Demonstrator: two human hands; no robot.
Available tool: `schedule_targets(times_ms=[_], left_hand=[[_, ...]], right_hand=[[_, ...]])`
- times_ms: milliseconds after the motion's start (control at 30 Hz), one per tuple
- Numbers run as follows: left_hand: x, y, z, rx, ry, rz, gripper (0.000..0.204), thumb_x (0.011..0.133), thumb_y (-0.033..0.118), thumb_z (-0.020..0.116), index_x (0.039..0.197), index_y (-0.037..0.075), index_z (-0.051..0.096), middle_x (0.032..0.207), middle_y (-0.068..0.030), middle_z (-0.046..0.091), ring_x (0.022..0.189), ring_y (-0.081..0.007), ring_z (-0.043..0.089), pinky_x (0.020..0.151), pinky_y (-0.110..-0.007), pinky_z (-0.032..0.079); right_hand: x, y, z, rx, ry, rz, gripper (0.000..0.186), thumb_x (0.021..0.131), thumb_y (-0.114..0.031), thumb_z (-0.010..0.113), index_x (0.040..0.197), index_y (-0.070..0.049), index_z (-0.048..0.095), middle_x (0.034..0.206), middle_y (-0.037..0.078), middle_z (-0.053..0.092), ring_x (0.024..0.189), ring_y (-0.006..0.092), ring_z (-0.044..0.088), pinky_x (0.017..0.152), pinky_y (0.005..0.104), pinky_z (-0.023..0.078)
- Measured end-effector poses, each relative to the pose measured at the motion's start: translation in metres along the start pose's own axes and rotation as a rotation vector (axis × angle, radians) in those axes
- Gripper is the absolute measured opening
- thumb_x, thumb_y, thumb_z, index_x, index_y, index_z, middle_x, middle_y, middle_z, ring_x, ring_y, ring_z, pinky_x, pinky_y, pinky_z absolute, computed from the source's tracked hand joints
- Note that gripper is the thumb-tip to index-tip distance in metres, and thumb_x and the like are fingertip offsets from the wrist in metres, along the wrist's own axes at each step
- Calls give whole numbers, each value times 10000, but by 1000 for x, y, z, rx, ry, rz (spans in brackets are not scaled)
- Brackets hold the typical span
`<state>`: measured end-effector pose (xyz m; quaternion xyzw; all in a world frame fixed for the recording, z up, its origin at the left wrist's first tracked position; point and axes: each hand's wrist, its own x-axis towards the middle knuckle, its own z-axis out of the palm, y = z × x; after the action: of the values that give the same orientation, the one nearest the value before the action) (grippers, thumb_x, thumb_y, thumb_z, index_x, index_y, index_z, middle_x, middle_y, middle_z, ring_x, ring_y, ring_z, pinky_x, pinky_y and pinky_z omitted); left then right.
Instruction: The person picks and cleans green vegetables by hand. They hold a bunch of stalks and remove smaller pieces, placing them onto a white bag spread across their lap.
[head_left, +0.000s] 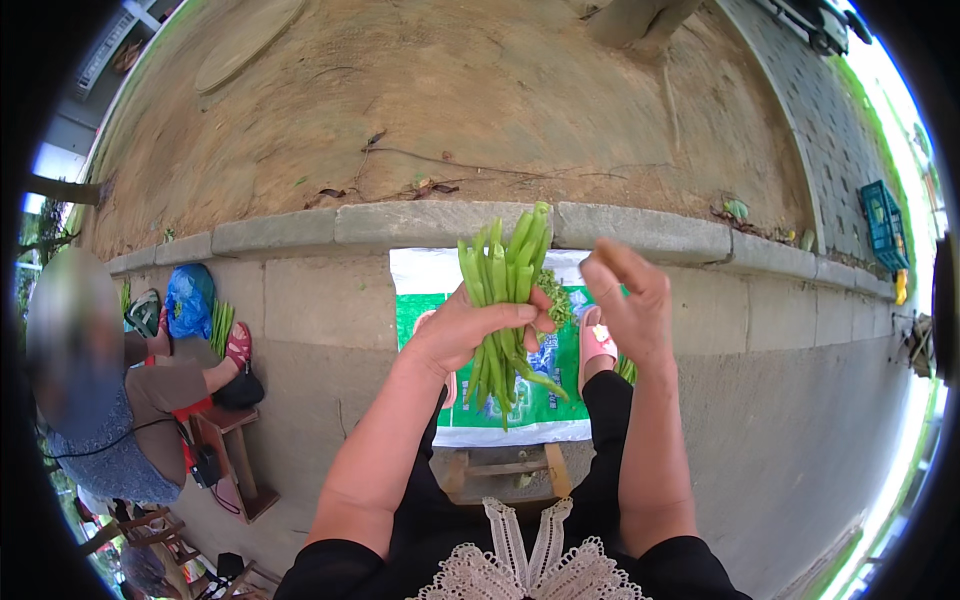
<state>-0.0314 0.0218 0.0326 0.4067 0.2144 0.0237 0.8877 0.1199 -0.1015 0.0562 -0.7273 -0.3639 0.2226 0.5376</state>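
My left hand (pixel 475 325) is wrapped round a bunch of long green pods (pixel 507 265), thumb across the front. Their blunt ends point away from me; thin, tapered ends hang toward me. Apart from the bunch, to its right, my right hand (pixel 635 300) is raised with bent fingers. Motion blurs its fingertips, so I cannot make out whether anything is between them. Below lies a green and white printed sheet (pixel 412 285). A clump of small green pieces (pixel 553 297) shows partly behind the bunch. More green stalks (pixel 627 370) lie beside my right foot.
Pink slippers (pixel 597 340) are on my feet at the sheet's sides. A stone kerb (pixel 440 222) borders bare soil (pixel 480 110) ahead. At left, another person (pixel 130 420) sits near a blue plastic bag (pixel 190 300) and green stalks (pixel 222 325). A teal crate (pixel 882 225) stands far right.
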Motion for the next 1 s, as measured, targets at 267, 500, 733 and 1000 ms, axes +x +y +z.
schedule_targets(times_ms=[267, 500, 733, 1000], left_hand=[[-2, -14, 36, -51, -224, -93, 308, 704, 136, 661, 960, -2, 562, 770, -108, 601, 639, -176, 590, 622, -296, 474], [-1, -18, 24, -45, -226, -13, 407, 702, 182, 629, 1036, -25, 522, 738, -118, 584, 642, -215, 594, 666, -352, 495], [-3, -11, 14, -162, -304, 59, 436, 710, 241, 600, 1039, -33, 517, 736, -132, 581, 625, -221, 591, 661, -367, 494], [1, -14, 17, -126, -208, 19, 377, 743, 194, 570, 1042, -31, 525, 802, -139, 594, 655, -212, 595, 645, -335, 494]], right_hand=[[-1, 0, 2, 147, -73, -8, 463, 887, -306, 478, 1216, 19, 459, 1118, 128, 546, 990, 184, 527, 872, 308, 391], [6, 7, 2, 666, 193, 184, 491, 889, -285, 486, 1212, 80, 425, 1107, 143, 522, 922, 193, 549, 833, 347, 445], [-1, 8, 5, 518, -143, 238, 351, 858, -262, 546, 1029, 44, 573, 793, 74, 590, 772, 158, 569, 752, 305, 466], [-2, -4, 12, 636, -222, 402, 271, 874, -256, 511, 765, -15, 569, 627, 28, 520, 592, 95, 491, 554, 256, 408]])
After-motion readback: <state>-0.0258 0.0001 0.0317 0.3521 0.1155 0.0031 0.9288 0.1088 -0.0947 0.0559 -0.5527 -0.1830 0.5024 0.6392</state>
